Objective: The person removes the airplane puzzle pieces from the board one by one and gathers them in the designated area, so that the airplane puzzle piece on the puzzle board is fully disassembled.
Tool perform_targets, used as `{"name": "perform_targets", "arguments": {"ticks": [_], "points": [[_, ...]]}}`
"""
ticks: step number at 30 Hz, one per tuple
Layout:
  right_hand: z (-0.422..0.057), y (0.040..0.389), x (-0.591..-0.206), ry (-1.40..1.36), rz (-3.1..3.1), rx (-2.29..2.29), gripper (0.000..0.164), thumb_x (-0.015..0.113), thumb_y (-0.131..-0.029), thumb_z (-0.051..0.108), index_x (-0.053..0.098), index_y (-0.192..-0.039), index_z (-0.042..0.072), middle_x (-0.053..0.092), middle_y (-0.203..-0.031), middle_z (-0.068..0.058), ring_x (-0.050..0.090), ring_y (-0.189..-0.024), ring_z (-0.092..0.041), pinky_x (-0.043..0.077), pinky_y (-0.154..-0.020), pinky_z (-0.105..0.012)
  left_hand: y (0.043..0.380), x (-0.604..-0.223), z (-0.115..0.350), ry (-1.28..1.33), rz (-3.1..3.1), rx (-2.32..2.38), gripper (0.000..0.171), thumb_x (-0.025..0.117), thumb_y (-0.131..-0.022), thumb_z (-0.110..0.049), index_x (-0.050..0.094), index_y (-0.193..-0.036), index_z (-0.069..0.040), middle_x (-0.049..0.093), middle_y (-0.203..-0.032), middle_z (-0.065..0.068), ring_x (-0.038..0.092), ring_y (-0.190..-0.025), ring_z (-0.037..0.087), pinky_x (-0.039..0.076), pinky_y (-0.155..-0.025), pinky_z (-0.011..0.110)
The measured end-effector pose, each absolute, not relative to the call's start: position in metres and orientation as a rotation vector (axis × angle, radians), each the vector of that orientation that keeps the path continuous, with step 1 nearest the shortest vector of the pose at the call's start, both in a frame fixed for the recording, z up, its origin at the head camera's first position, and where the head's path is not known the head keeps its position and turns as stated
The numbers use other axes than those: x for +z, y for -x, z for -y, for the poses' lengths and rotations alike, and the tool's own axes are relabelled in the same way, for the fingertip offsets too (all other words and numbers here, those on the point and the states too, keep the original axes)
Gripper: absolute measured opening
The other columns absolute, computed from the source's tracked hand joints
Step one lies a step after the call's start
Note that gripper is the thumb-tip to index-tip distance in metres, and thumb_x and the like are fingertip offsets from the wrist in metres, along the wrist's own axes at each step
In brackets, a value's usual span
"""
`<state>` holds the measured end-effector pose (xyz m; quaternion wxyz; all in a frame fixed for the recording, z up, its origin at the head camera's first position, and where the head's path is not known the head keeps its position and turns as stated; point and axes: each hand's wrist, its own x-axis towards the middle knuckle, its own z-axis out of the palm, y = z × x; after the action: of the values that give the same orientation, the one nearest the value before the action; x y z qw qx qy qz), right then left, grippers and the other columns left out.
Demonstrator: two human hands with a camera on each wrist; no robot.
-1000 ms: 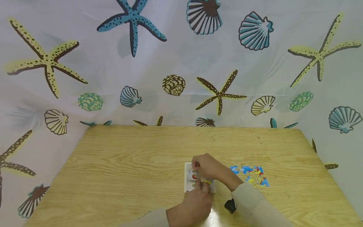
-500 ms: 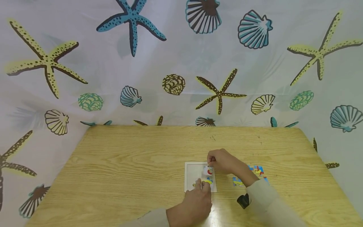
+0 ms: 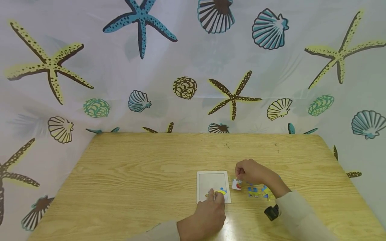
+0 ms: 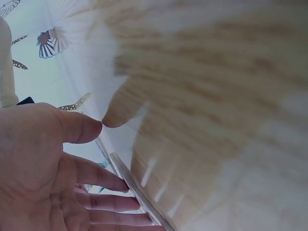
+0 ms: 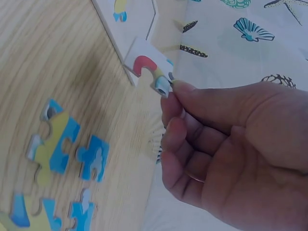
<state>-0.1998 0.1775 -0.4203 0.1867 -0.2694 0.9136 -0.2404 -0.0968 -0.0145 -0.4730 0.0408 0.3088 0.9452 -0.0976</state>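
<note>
My right hand [image 3: 254, 172] pinches a jigsaw piece [image 5: 143, 58] between thumb and index finger. The piece is white with a red curve, and it hangs just right of the white puzzle tray [image 3: 198, 187]. My left hand [image 3: 209, 216] rests its fingertips on the tray's near part, fingers extended. By those fingertips lie blue and yellow jigsaw pieces [image 3: 222, 191], partly hidden by the hand. In the left wrist view the fingers [image 4: 108, 202] reach the tray's edge and the thumb stands apart.
Loose blue and yellow jigsaw pieces [image 5: 57, 144] lie on the wooden table [image 3: 135, 177] right of the tray, partly under my right forearm. A curtain [image 3: 163, 67] printed with starfish and shells stands around the table. A black object [image 3: 272, 212] sits at the right sleeve.
My right hand has moved right, carrying the pinched jigsaw piece from over the tray to beyond its right edge. The left hand has stayed in place on the tray.
</note>
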Motion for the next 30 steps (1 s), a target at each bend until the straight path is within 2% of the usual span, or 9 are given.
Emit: {"name": "perform_targets", "arguments": {"ticks": [14, 19, 23, 30], "points": [[-0.204, 0.195, -0.416, 0.676, -2.465, -0.644, 0.010, 0.061, -0.087, 0.003, 0.062, -0.079, 0.009, 0.057, -0.069, 0.001, 0.044, -0.059, -0.009, 0.041, -0.057, -0.022, 0.098, -0.471, 0.014, -0.993, -2.874, -0.346, 0.052, 0.051, -0.095, -0.041, 0.057, -0.125, 0.001, 0.051, -0.126, 0.013, 0.053, -0.123, 0.034, 0.059, -0.061, 0.042], [-0.209, 0.194, -0.416, 0.623, -2.387, -0.671, 0.015, 0.059, -0.085, -0.002, 0.062, -0.076, 0.010, 0.060, -0.067, -0.002, 0.045, -0.056, -0.010, 0.041, -0.056, -0.023, 0.098, -0.471, 0.015, -1.018, -2.889, -0.358, 0.052, 0.051, -0.095, -0.041, 0.059, -0.123, 0.002, 0.053, -0.126, 0.014, 0.054, -0.121, 0.034, 0.059, -0.059, 0.041], [-0.212, 0.193, -0.416, 0.645, -2.362, -0.654, 0.019, 0.058, -0.084, -0.003, 0.060, -0.072, 0.012, 0.059, -0.067, 0.002, 0.044, -0.056, -0.009, 0.041, -0.055, -0.022, 0.099, -0.470, 0.014, -0.992, -2.891, -0.311, 0.052, 0.050, -0.095, -0.039, 0.057, -0.124, 0.004, 0.053, -0.128, 0.014, 0.054, -0.122, 0.034, 0.059, -0.060, 0.041], [-0.210, 0.188, -0.417, 0.518, -2.388, -0.600, 0.021, 0.056, -0.081, -0.008, 0.063, -0.068, 0.008, 0.056, -0.064, 0.001, 0.041, -0.056, -0.013, 0.036, -0.054, -0.024, 0.100, -0.469, 0.013, -0.945, -2.883, -0.279, 0.055, 0.051, -0.094, -0.041, 0.053, -0.127, 0.003, 0.051, -0.130, 0.014, 0.052, -0.124, 0.034, 0.059, -0.062, 0.042]]}}
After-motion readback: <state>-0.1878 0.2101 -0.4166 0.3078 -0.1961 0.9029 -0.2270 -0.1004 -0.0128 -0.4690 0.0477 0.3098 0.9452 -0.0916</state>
